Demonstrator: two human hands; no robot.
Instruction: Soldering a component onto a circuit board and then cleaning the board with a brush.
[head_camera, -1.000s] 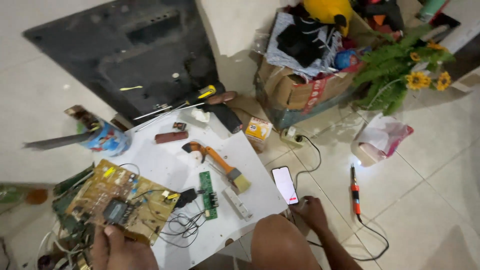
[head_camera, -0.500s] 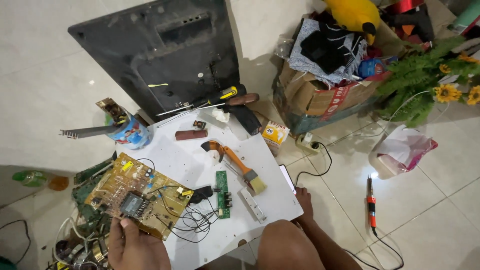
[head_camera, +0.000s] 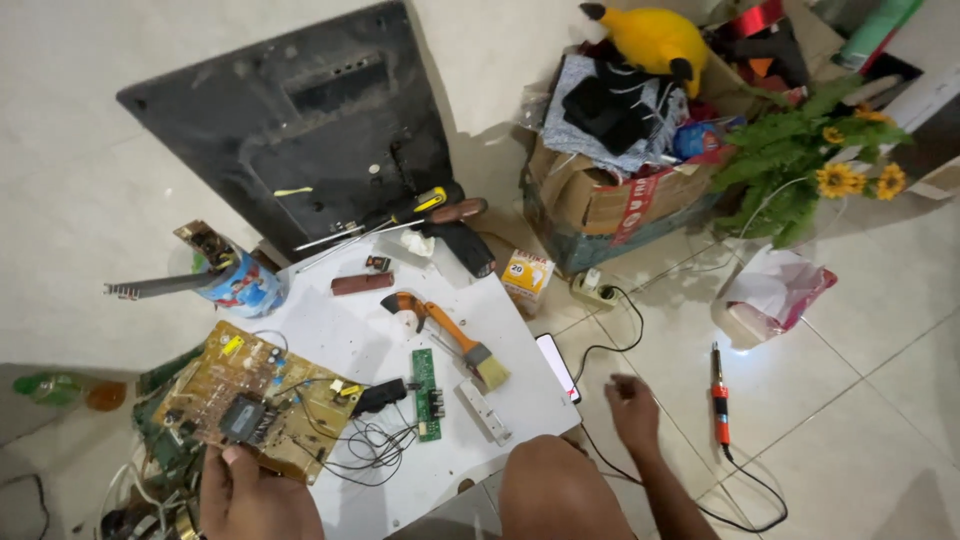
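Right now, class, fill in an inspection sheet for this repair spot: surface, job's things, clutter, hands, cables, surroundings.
Surface: white board on a tiled floor, crowded.
Job's things: brown circuit board at the near left edge; narrow green board beside it.
Clutter: brush, screwdrivers, cup, phone at the board's right edge.
Hands: left hand grips the brown board's near edge; right hand hovers empty over the floor, fingers spread, right of the phone.
Cables: thin black wires loop off the brown board; soldering iron lies on the floor with its lead trailing.
Surroundings: dark back panel, stuffed cardboard box, sunflowers.
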